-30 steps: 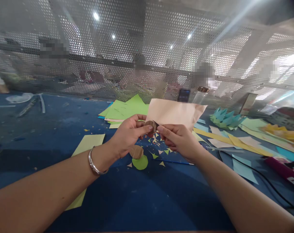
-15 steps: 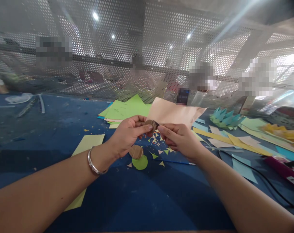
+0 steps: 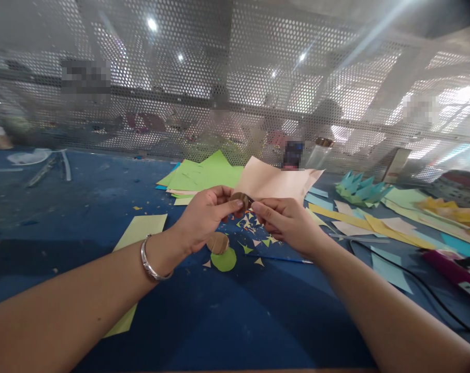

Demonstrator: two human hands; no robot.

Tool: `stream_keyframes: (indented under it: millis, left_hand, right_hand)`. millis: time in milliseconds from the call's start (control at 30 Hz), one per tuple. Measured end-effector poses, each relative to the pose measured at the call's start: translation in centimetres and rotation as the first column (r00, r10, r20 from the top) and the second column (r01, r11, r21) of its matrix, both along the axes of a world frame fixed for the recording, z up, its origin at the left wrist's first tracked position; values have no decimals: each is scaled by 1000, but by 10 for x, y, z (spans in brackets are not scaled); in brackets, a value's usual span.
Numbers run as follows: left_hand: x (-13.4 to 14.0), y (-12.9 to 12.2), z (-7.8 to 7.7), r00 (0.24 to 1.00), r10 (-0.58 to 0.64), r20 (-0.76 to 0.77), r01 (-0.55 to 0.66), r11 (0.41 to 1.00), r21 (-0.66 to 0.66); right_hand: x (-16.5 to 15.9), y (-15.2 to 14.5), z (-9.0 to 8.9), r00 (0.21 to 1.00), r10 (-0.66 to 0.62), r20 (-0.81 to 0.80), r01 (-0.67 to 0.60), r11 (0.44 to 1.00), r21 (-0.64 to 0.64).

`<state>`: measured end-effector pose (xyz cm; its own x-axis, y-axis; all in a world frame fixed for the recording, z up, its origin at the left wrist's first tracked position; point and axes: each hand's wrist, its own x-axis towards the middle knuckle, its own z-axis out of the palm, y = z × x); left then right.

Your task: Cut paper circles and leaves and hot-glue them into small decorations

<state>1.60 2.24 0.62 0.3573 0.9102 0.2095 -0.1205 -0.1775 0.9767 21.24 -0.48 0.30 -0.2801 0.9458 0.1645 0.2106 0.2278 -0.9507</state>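
Note:
Between the thumb and fingers of my left hand [image 3: 208, 210] is a small round brown piece [image 3: 239, 199] that looks like cardboard. My right hand [image 3: 283, 220] is closed in a pinch against its right edge. Something thin and dark shows at those fingertips, too small to make out. Below the hands, another brown disc [image 3: 218, 243] lies partly over a green paper circle [image 3: 224, 260]. Small paper scraps [image 3: 252, 225] are scattered under and between the hands. Just behind the hands stands a curved sheet of pale pink paper [image 3: 273, 178].
Stacked green sheets [image 3: 207, 173] lie behind my left hand; a pale yellow strip [image 3: 141, 233] lies under my left forearm. At right are paper strips [image 3: 369, 223], a blue-green paper crown [image 3: 361, 189], a black cable [image 3: 398, 267] and a purple power strip [image 3: 454, 272]. A perforated screen [image 3: 172, 93] stands behind.
Both hands keep nearly the same place and grip. The brown piece in my left hand has tilted slightly, and the pink sheet's right edge has shifted a little left.

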Motion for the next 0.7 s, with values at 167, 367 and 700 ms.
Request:
stream_keyframes:
  millis: [167, 367, 700]
  left_hand:
    - [0, 0, 1, 1000, -20, 8, 21, 1000, -11]
    - [0, 0, 0, 998, -33, 53, 38, 994, -102]
    - [-2, 2, -2, 982, -128, 137, 157, 962, -223]
  right_hand:
    - [0, 1, -1, 1000, 3, 10, -3, 1000, 19]
    - [2, 2, -3, 1000, 14, 16, -15, 1000, 18]
    - [-2, -1, 1, 1000, 18, -15, -19, 999, -40]
